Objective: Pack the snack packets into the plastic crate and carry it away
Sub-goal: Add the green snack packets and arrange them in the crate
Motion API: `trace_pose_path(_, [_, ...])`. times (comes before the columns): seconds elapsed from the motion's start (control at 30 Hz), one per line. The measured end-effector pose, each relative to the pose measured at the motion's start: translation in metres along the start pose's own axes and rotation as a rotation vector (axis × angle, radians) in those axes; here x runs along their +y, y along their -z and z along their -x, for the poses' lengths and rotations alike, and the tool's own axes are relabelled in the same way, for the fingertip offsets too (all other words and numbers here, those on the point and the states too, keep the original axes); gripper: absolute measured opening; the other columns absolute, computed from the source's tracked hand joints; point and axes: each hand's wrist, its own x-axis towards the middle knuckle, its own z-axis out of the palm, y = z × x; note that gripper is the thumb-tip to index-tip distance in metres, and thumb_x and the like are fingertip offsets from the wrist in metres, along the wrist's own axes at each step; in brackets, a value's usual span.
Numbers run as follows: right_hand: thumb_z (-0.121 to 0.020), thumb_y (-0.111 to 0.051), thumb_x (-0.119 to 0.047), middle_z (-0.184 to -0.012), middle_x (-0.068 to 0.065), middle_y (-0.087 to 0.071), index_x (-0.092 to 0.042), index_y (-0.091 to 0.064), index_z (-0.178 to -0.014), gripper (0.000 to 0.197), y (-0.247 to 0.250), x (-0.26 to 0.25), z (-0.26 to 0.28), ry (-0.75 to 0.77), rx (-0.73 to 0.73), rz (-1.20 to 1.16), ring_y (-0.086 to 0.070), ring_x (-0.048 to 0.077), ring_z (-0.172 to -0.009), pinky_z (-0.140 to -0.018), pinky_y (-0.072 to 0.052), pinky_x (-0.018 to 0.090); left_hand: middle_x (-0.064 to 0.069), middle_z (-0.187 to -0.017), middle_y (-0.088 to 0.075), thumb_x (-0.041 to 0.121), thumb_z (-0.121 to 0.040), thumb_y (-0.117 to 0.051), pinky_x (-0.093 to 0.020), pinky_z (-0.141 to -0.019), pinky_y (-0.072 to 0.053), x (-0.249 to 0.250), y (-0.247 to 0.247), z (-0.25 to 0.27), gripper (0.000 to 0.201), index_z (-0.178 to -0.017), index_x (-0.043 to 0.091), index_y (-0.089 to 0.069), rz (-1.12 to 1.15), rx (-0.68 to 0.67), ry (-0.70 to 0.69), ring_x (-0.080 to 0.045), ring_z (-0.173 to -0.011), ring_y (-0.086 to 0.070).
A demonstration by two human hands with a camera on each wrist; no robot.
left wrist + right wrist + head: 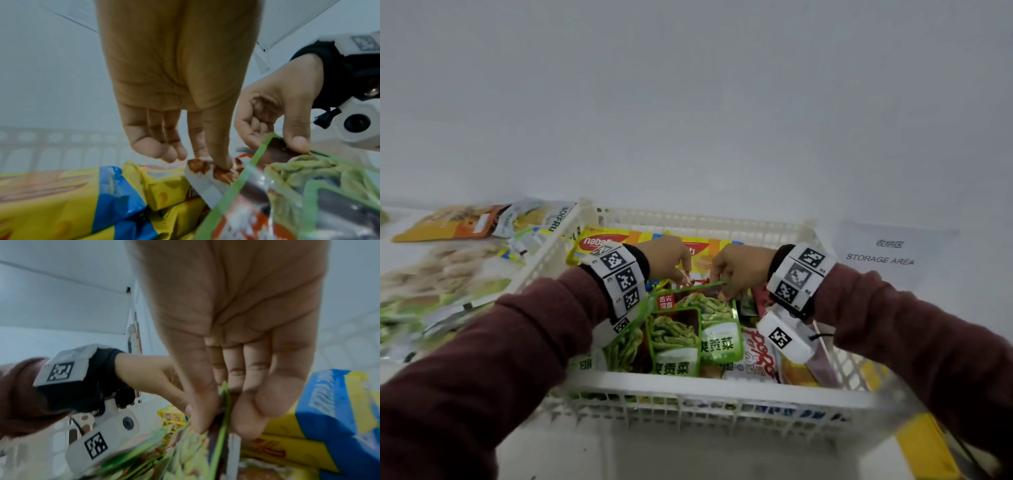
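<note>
While bent over a smooth, matte white table (pixel 979 281) before a bare pale grey wall (pixel 688 102), reaches with both hands into the plastic crate (pixel 688 383), set on that table just left of a paper sheet (pixel 887 253) printed STORAGE AREA. Pinches with the right hand (pixel 739 267), thumb against fingertips, the top edge of a glossy green packet (pixel 712 315) printed with green stalks, tilted up above its fellows inside the crate. Pinches with the left hand (pixel 667 257), thumb and forefinger closed on the crimped end of a small white packet (pixel 205 172) with brown print, the other fingers loosely curled, close beside the right hand yet apart from it. Shows a rectangular crate of white moulded plastic, walls pierced in a lattice of small slots, rim thick and rounded. Holds crinkly film and foil throughout: long yellow wafer packs (pixel 640 243) with blue ends along the far wall, more green-bordered packets stacked toward the near wall. Leaves flat pouches (pixel 465 222) lying loose and blurred on the table at the crate's left. Wears soft maroon sleeves (pixel 482 359) and stiff white wrist bands (pixel 619 274) with black square markers. Shows a yellow strip (pixel 928 448) by the crate's near right corner.
</note>
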Motion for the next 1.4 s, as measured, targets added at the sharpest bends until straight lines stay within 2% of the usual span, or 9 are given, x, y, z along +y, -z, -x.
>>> trace_pose_path(0.23, [-0.083, -0.063, -0.001, -0.067, 0.005, -0.058, -0.01, -0.055, -0.091, 0.015, 0.029, 0.004, 0.021, -0.105, 0.086, -0.049, -0.054, 0.01, -0.043, -0.047, -0.048, 0.022, 0.003, -0.078, -0.052, 0.022, -0.088, -0.06, -0.017, -0.056, -0.034, -0.017, 0.007, 0.001, 0.016, -0.075, 0.018, -0.052, 0.2, 0.105, -0.011, -0.011, -0.069, -0.047])
trace_pose_path(0.43, [-0.082, -0.063, 0.002, -0.073, 0.015, -0.065, -0.018, -0.057, -0.076, 0.021, 0.079, 0.018, 0.071, -0.21, 0.374, -0.087, -0.059, 0.024, -0.057, -0.069, -0.056, 0.039, -0.009, -0.095, -0.058, 0.016, -0.093, -0.052, -0.029, -0.063, -0.04, -0.025, 0.013, 0.003, 0.007, -0.097, 0.015, -0.048, 0.469, 0.24, -0.038, -0.024, -0.081, -0.053])
trace_pose_path(0.6, [-0.081, -0.061, 0.006, -0.08, 0.01, -0.065, -0.016, -0.059, -0.092, 0.024, 0.076, 0.034, 0.086, -0.412, 0.562, -0.089, -0.057, 0.004, -0.033, -0.047, -0.053, 0.021, -0.014, -0.113, -0.057, 0.015, -0.095, -0.048, -0.029, -0.066, -0.047, -0.021, 0.011, 0.0, 0.028, -0.122, 0.009, -0.05, 0.524, 0.326, -0.048, -0.028, -0.098, -0.058])
trace_pose_path(0.73, [-0.083, -0.06, 0.005, -0.074, 0.008, -0.064, -0.001, -0.064, -0.106, 0.023, 0.055, 0.038, 0.062, -0.541, 0.433, -0.058, -0.055, 0.003, -0.032, -0.042, -0.049, 0.016, -0.015, -0.126, -0.053, 0.015, -0.097, -0.044, -0.023, -0.067, -0.043, -0.017, 0.008, 0.002, 0.033, -0.13, 0.011, -0.047, 0.494, 0.381, -0.074, -0.028, -0.108, -0.056])
trace_pose_path(0.83, [-0.086, -0.056, 0.002, -0.084, 0.012, -0.064, 0.009, -0.062, -0.109, 0.025, 0.036, 0.037, 0.043, -0.577, 0.319, 0.01, -0.058, 0.015, -0.06, -0.046, -0.045, 0.019, -0.015, -0.125, -0.053, 0.017, -0.097, -0.043, -0.026, -0.073, -0.038, -0.016, 0.006, 0.004, 0.032, -0.128, 0.012, -0.048, 0.503, 0.393, -0.083, -0.023, -0.098, -0.052])
trace_pose_path(0.97, [-0.086, -0.056, -0.003, -0.062, 0.006, -0.047, -0.002, -0.047, -0.061, 0.026, 0.02, 0.037, 0.031, -0.659, 0.265, 0.225, -0.048, 0.018, -0.062, -0.046, -0.035, 0.022, -0.014, -0.121, -0.054, 0.018, -0.097, -0.042, -0.028, -0.073, -0.036, -0.017, 0.004, 0.005, 0.031, -0.128, 0.013, -0.048, 0.485, 0.391, -0.079, -0.021, -0.091, -0.049])
trace_pose_path(1.17, [-0.08, -0.068, -0.02, -0.073, 0.001, -0.05, -0.001, -0.062, -0.101, 0.029, 0.009, 0.042, 0.026, -0.591, 0.137, 0.449, -0.061, 0.023, -0.083, -0.078, -0.054, 0.032, -0.015, -0.119, -0.056, 0.017, -0.097, -0.043, -0.029, -0.075, -0.037, -0.019, 0.002, 0.005, 0.03, -0.126, 0.014, -0.049, 0.498, 0.379, -0.089, -0.027, -0.097, -0.053])
trace_pose_path(1.3, [-0.081, -0.069, -0.015, -0.048, -0.001, -0.051, -0.006, -0.048, -0.058, 0.033, 0.021, 0.033, 0.026, -0.636, 0.108, 0.384, -0.047, 0.01, -0.05, -0.049, -0.04, 0.021, -0.011, -0.109, -0.056, 0.017, -0.097, -0.043, -0.029, -0.074, -0.039, -0.02, 0.002, 0.006, 0.03, -0.126, 0.013, -0.048, 0.498, 0.378, -0.086, -0.026, -0.094, -0.052])
trace_pose_path(1.4, [-0.085, -0.064, -0.013, -0.033, -0.003, -0.046, -0.007, -0.041, -0.051, 0.041, 0.037, 0.033, 0.034, -0.629, 0.201, 0.393, -0.044, 0.011, -0.042, -0.04, -0.034, 0.02, -0.009, -0.1, -0.055, 0.018, -0.098, -0.042, -0.027, -0.064, -0.04, -0.02, 0.002, 0.005, 0.029, -0.126, 0.013, -0.048, 0.473, 0.366, -0.085, -0.023, -0.086, -0.051])
